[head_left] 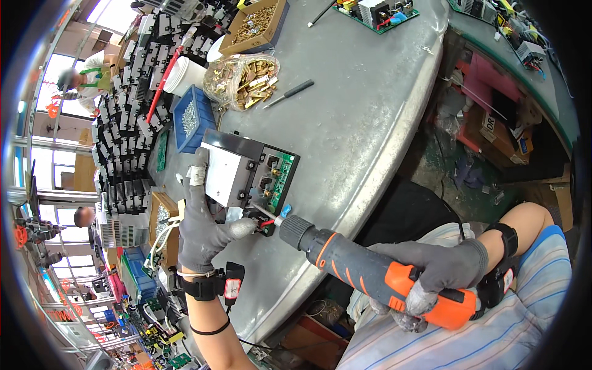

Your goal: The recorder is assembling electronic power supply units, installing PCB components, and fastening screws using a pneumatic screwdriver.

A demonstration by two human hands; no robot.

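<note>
My right hand [441, 265], in a grey glove, is wrapped round the grip of an orange and black power screwdriver [345, 262]. Its bit reaches the near end of a circuit board assembly [274, 182], beside a red wire. This assembly has a green board and a silver metal block [227, 176] on a dark base. My left hand [206, 231], also gloved, lies spread against the assembly. Its fingers stretch along the left side and its thumb reaches the near end. Where the bit's tip meets the assembly is too small to make out.
Beyond the assembly are a blue bin of screws [192, 117], a bag of brass-coloured parts [243, 80] and a loose screwdriver [290, 92]. A cardboard box of screws [256, 28] stands farther off. Stacked black and silver parts [132, 123] line the left. The table's metal edge [394, 148] curves rightward.
</note>
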